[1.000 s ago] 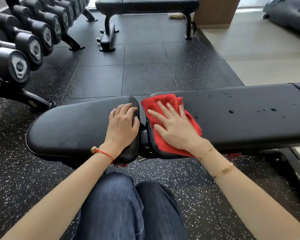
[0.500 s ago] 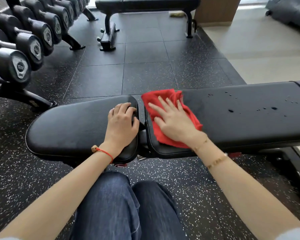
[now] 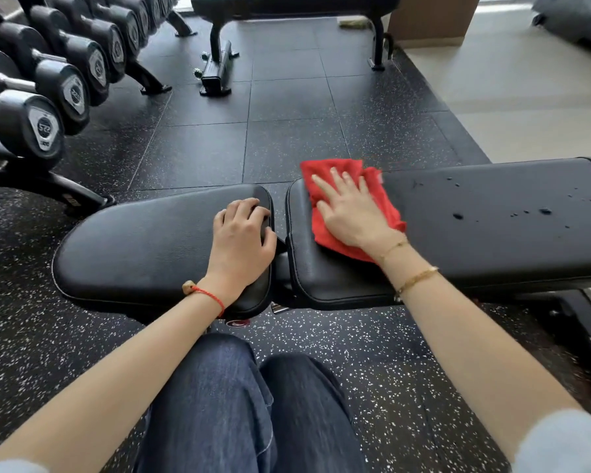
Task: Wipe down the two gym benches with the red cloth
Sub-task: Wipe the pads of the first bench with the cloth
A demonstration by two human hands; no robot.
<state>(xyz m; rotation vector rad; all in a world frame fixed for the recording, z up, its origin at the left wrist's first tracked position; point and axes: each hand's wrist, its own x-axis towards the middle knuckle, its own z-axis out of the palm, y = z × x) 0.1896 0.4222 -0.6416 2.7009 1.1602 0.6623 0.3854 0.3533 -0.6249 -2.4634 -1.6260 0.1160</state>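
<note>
Cloth (image 3: pixel 325 172) partly hidden under right hand (image 3: pixel 352 216) — bench (image 3: pixel 492 233) cut off.

Soft daylight from upper right, wide-angle bowing at edges, slight blur.

Near bench (image 3: pixel 492 247): red cloth (image 3: pixel 325 213), droplets (image 3: pixel 458 216), both hands on top.

near bench (image 3: pixel 492 240) cut off right; red cloth (image 3: pixel 325 175) partly under right hand (image 3: pixel 352 216)
</note>
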